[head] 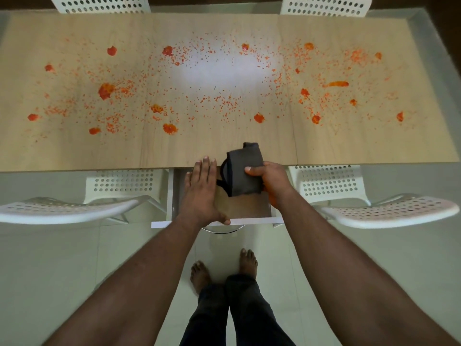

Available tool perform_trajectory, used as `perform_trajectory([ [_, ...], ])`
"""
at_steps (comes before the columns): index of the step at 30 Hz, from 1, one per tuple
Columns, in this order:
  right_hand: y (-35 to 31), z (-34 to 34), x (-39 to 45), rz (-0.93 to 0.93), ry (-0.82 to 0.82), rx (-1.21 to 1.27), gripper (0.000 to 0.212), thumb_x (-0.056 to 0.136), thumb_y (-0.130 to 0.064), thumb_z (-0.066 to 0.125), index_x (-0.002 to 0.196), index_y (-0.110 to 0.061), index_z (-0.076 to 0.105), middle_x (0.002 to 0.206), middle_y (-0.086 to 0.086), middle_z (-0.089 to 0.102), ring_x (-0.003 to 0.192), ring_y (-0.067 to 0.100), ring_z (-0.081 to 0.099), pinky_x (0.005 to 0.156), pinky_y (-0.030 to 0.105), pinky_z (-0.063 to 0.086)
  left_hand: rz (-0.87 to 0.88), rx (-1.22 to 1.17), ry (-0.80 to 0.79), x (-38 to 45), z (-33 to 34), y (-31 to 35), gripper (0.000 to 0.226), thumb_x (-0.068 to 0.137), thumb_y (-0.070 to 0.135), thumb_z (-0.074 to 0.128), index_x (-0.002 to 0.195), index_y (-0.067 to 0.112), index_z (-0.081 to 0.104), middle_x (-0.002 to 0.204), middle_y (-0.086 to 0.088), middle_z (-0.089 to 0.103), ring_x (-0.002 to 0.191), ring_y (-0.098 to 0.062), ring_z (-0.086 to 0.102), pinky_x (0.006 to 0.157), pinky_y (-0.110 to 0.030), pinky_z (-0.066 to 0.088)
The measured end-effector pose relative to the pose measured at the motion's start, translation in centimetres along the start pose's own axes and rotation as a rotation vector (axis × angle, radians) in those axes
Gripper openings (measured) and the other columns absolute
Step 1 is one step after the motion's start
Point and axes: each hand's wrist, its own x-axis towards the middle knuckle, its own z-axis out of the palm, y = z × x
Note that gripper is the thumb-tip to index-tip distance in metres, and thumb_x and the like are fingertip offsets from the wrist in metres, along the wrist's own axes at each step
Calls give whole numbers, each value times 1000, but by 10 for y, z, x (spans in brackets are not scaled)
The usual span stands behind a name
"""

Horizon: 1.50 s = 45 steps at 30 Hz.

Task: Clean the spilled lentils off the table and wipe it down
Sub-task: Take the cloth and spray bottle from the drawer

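Left to right, seen from above. White perforated chair [74, 208] at near left, tucked partly under the table [74, 156]. Orange lentils [106, 91] scattered in grains and clumps across nearly the whole wooden top, thinner under the central glare. Left hand [203, 186] laid flat, fingers straight and together, tips on the table's near edge, palm over an open white drawer [172, 196]. Dark grey cloth [243, 171], folded, gripped from the right by the right hand [270, 181], thumb across it; held above the drawer and the table's edge, contact with the top not discernible. Second white chair [389, 208] at near right. Two further chair backs [99, 3] cut off at the top. Drawer interior largely hidden by both hands and the cloth.
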Motion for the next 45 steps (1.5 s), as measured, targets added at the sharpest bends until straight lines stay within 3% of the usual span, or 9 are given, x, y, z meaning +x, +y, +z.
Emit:
perform_trajectory([
  [6, -4, 26, 9, -83, 30, 89, 35, 86, -5, 79, 120, -7, 72, 113, 10, 77, 101, 29, 73, 63, 28, 61, -69, -62, 47, -7, 2, -12, 180, 46, 77, 91, 157, 16, -36, 171, -2, -32, 159, -25, -27, 131, -56, 4],
  [11, -12, 28, 28, -153, 193, 406, 40, 83, 1, 77, 119, -13, 70, 119, 8, 76, 109, 31, 71, 89, 48, 64, -69, -37, 57, -6, 4, -17, 180, 46, 81, 88, 156, 16, -38, 172, -3, -29, 160, -25, -24, 131, -55, 5],
  [19, 9, 21, 50, -82, 602, 202, 44, 76, -31, 89, 116, -16, 77, 105, -3, 78, 96, 16, 74, 87, 35, 64, -81, -4, 36, -3, 5, -15, 178, 46, 82, 87, 158, 17, -35, 172, -5, -29, 159, -25, -25, 130, -56, 5],
  [23, 11, 35, 45, -5, 529, 359, 28, 84, -21, 88, 105, -23, 70, 101, -2, 73, 91, 19, 73, 74, 39, 66, -87, 0, 40, -3, 4, -14, 179, 44, 82, 87, 159, 17, -33, 173, -5, -27, 160, -26, -24, 130, -57, 8],
  [29, 14, 46, 44, -9, 422, 471, 33, 82, -13, 90, 100, -26, 66, 114, 5, 73, 104, 28, 73, 78, 43, 67, -84, -13, 24, -5, 2, -15, 177, 47, 81, 88, 160, 16, -32, 172, -4, -29, 159, -24, -26, 130, -57, 6],
  [32, 15, 40, 38, -35, 471, 359, 42, 80, -24, 93, 114, -12, 71, 111, 7, 75, 97, 26, 76, 71, 40, 67, -82, -11, 14, -6, 3, -19, 175, 48, 81, 88, 160, 16, -31, 171, -3, -32, 158, -23, -29, 130, -57, 6],
  [35, 23, 38, 26, -23, 495, 180, 44, 79, -41, 92, 97, -7, 71, 92, 9, 77, 79, 24, 78, 63, 36, 66, -63, -37, 19, -9, 5, -27, 175, 48, 78, 90, 161, 17, -31, 170, 1, -35, 158, -21, -30, 131, -56, 6],
  [40, 65, 53, 15, -10, 224, -280, 40, 85, -41, 86, 91, -7, 67, 78, 12, 75, 67, 28, 77, 70, 50, 66, -170, -192, 136, -23, 13, -49, 178, 45, 77, 92, 162, 15, -26, 168, -4, -39, 159, -28, -25, 131, -48, 3],
  [45, 84, 99, 32, -92, 71, -963, 32, 74, -37, 84, 83, -10, 69, 81, 5, 69, 77, 24, 67, 52, 26, 42, -298, -377, 98, -31, 26, -70, 175, 47, 76, 92, 164, 8, -20, 172, -14, -25, 161, -28, -17, 131, -40, -1],
])
